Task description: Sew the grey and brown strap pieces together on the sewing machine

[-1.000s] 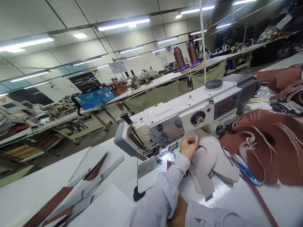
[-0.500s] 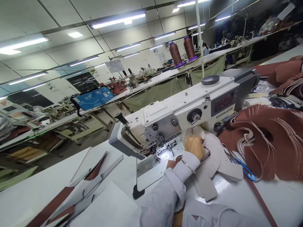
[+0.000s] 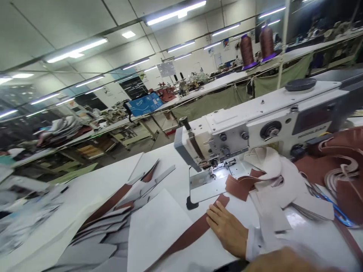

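My right hand (image 3: pixel 227 226) lies palm down, fingers stretched, on the upper end of a long brown leather-like strip (image 3: pixel 190 234). The strip slants toward the lower left across a white sheet (image 3: pixel 153 223). Low in the view, my left hand (image 3: pixel 283 260) is smeared by motion and partly cut off; its fingers cannot be made out. Just beyond my right hand are the sewing machine's lit needle plate (image 3: pixel 221 172) and a brown cut piece (image 3: pixel 239 187). Pale grey-backed pieces (image 3: pixel 286 185) are piled to the right of it.
The sewing machine (image 3: pixel 241 124) fills the right side. Stacked grey-backed pieces (image 3: pixel 104 241) lie at left. Blue-handled snips (image 3: pixel 337 211) rest by brown pieces (image 3: pixel 351 192). Behind stand thread cones (image 3: pixel 246 51) and a blue box (image 3: pixel 145 104) at other worktables.
The view has swung left. One hand has come away from the pale pieces beside the machine. My right hand, formerly mostly hidden, now shows on the brown strip.
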Available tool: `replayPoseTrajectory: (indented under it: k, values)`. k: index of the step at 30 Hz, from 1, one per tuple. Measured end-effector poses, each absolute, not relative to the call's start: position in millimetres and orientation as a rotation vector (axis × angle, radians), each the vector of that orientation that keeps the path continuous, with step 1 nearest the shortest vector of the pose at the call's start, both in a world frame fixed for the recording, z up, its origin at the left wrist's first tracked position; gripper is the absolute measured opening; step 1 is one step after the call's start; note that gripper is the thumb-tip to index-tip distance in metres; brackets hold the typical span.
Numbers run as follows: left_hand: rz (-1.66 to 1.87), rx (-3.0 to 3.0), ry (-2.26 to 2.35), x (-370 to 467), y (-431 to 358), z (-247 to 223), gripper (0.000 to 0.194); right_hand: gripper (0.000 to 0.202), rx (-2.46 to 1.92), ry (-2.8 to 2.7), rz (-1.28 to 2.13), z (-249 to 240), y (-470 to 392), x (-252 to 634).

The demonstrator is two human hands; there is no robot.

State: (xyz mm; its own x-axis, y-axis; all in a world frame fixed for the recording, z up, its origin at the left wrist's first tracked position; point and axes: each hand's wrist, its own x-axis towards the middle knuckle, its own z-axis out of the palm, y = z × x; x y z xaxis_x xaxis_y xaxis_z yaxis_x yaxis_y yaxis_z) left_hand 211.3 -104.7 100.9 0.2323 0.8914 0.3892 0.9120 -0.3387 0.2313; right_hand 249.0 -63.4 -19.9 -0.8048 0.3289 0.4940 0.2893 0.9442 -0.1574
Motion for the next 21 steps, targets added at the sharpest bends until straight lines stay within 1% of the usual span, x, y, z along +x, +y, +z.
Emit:
replayPoseTrajectory:
  k: [1, 3, 4, 6, 7, 8, 9, 11, 13, 14, 17, 21]
  values:
    - [-0.616, -2.319, -1.83, 189, -125, 106, 0.024, 0.025, -0.411, -2.575, 0.07, -23, -65, 245]
    - [-0.546, -2.193, -1.898, 146, -154, 118, 0.021, 0.031, -0.384, -2.621, 0.047, -24, -71, 240]
    - [-0.516, -2.13, -1.921, 128, -161, 123, 0.024, 0.038, -0.388, -2.65, 0.065, -22, -74, 236]
    - [-0.407, -2.007, -1.93, 100, -161, 126, 0.027, 0.06, -0.436, -2.697, 0.14, -13, -79, 224]
    - [-0.341, -1.962, -1.905, 91, -155, 121, 0.026, 0.069, -0.472, -2.71, 0.162, -8, -82, 215]
    - [-0.283, -1.946, -1.867, 85, -146, 113, 0.024, 0.073, -0.517, -2.714, 0.171, -4, -84, 205]
    - [-0.246, -1.953, -1.827, 81, -136, 103, 0.021, 0.07, -0.571, -2.706, 0.177, -2, -86, 192]
    - [-0.214, -2.013, -1.782, 78, -112, 78, 0.019, 0.053, -0.621, -2.704, 0.227, -1, -88, 169]
    - [-0.182, -2.107, -1.829, 77, -90, 58, 0.017, 0.04, -0.603, -2.722, 0.304, -5, -88, 152]
    - [-0.174, -2.161, -1.883, 76, -81, 51, 0.017, 0.037, -0.587, -2.73, 0.33, -6, -87, 146]
    - [-0.216, -2.343, -2.053, 72, -63, 44, 0.014, 0.037, -0.571, -2.702, 0.347, -8, -83, 143]
    - [-0.376, -2.475, -2.15, 68, -55, 48, 0.021, 0.039, -0.581, -2.672, 0.456, -5, -80, 145]
